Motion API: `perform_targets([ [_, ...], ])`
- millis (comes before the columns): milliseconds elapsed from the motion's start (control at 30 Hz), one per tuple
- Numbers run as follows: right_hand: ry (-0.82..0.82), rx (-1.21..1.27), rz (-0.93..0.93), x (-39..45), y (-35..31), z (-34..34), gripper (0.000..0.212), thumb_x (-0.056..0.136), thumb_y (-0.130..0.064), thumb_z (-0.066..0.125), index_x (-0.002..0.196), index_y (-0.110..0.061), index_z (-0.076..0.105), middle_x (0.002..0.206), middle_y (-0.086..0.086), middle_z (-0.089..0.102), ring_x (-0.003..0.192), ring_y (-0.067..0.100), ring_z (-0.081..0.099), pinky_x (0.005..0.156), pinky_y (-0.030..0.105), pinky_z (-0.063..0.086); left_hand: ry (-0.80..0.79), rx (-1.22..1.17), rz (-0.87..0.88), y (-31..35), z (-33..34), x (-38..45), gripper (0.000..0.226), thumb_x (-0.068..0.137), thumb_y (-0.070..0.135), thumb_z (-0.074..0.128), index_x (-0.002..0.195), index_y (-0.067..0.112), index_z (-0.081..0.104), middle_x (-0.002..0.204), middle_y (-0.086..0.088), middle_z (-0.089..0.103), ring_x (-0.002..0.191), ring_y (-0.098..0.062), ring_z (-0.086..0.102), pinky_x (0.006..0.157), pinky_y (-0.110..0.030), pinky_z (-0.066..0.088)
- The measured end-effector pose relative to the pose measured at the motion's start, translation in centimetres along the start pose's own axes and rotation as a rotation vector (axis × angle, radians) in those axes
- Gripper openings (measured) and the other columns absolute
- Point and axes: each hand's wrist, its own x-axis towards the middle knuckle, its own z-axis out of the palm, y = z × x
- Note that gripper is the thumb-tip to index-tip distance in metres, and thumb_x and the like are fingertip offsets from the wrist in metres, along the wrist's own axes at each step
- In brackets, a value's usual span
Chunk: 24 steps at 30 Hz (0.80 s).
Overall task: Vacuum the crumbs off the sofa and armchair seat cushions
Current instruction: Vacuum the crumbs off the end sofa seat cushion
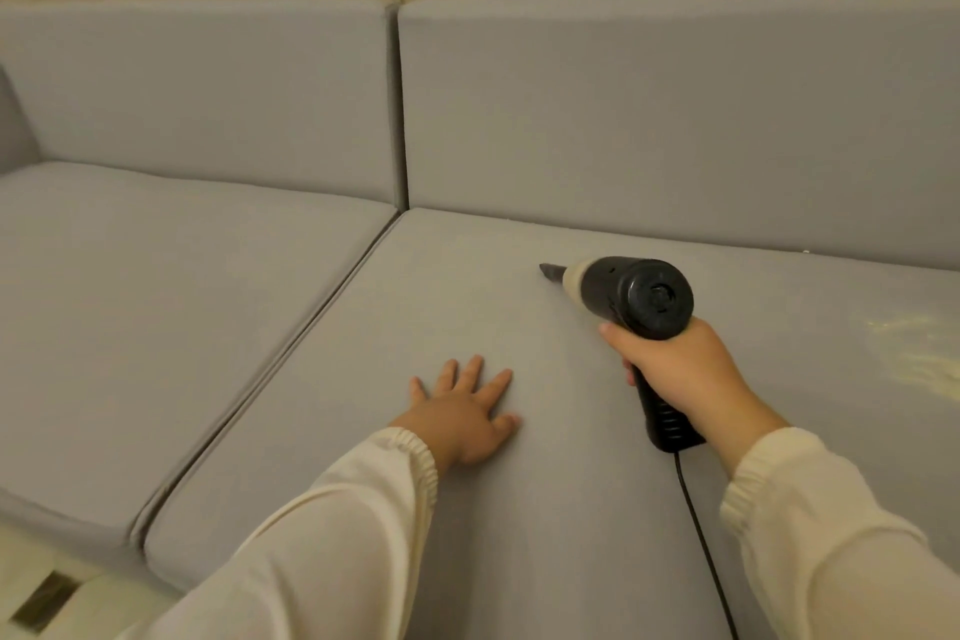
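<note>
The right hand [680, 374] grips the vacuum [623, 296], nozzle pointing left; crumbs [919, 353] lie rightward (nearer it); the left hand [462, 418] rests flat, fingers spread.

Grey sofa seat cushion [519, 509], left hand [462, 416] flat on it, pale crumbs [919, 353] at right

We see the right hand [685, 374] gripping a black handheld vacuum [631, 296], its nozzle [551, 270] touching the grey sofa seat cushion [467, 286]. The left hand [465, 413] rests flat on that cushion, fingers spread. Pale crumbs [919, 353] lie scattered at the right edge. A black cord [698, 530] trails from the handle.
</note>
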Motion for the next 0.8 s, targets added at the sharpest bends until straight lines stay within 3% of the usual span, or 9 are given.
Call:
perform_targets([
  [233, -0.147, -0.098, -0.051, -3.0, -0.6, -0.7, 0.031, 0.088, -0.039, 0.083, 0.078, -0.011, 0.072, 0.062, 0.002, 0.071, 0.050, 0.006, 0.065, 0.058, 0.023, 0.049, -0.025, 0.024, 0.081, 2.2, -0.3, -0.2, 0.071, 0.103, 0.068, 0.028, 0.163, 0.046, -0.003, 0.173, 0.003, -0.017, 0.159, -0.027, -0.015, 0.126, -0.058, -0.007],
  [400, -0.187, -0.134, -0.031, -6.3, 0.7, -3.3, 0.034, 0.089, -0.041, 0.080, 0.070, -0.015, 0.070, 0.063, 0.004, 0.073, 0.055, 0.008, 0.067, 0.066, 0.028, 0.052, -0.053, 0.043, 0.133, 5.0, 0.0, -0.4, 0.072, 0.103, 0.069, 0.026, 0.163, 0.046, -0.004, 0.174, 0.003, -0.015, 0.160, -0.027, -0.013, 0.126, -0.056, -0.006],
  [500, -0.149, -0.114, -0.013, -7.8, 1.3, -5.5, 0.034, 0.088, -0.040, 0.081, 0.070, -0.013, 0.071, 0.065, 0.007, 0.074, 0.056, 0.012, 0.068, 0.069, 0.030, 0.056, -0.067, 0.050, 0.198, 7.9, 0.2, -0.8, 0.071, 0.103, 0.068, 0.027, 0.164, 0.045, -0.002, 0.174, 0.002, -0.015, 0.160, -0.028, -0.013, 0.127, -0.056, -0.006],
  [700, 0.006, -0.140, -0.017, -11.4, 2.5, -10.4, 0.030, 0.086, -0.037, 0.083, 0.068, -0.016, 0.071, 0.066, 0.008, 0.074, 0.054, 0.008, 0.064, 0.059, 0.017, 0.050, -0.072, 0.055, 0.276, 12.8, 0.5, -1.5, 0.069, 0.105, 0.063, 0.029, 0.164, 0.046, -0.001, 0.173, 0.002, -0.015, 0.160, -0.028, -0.012, 0.127, -0.054, -0.003],
  [800, 0.098, -0.077, 0.016, -12.9, 3.1, -12.9, 0.028, 0.085, -0.036, 0.084, 0.078, -0.010, 0.075, 0.067, 0.009, 0.075, 0.057, 0.010, 0.066, 0.065, 0.024, 0.053, -0.075, 0.057, 0.302, 15.3, 0.6, -1.9, 0.068, 0.106, 0.062, 0.029, 0.164, 0.044, 0.000, 0.174, 0.001, -0.015, 0.160, -0.029, -0.012, 0.127, -0.054, -0.003],
])
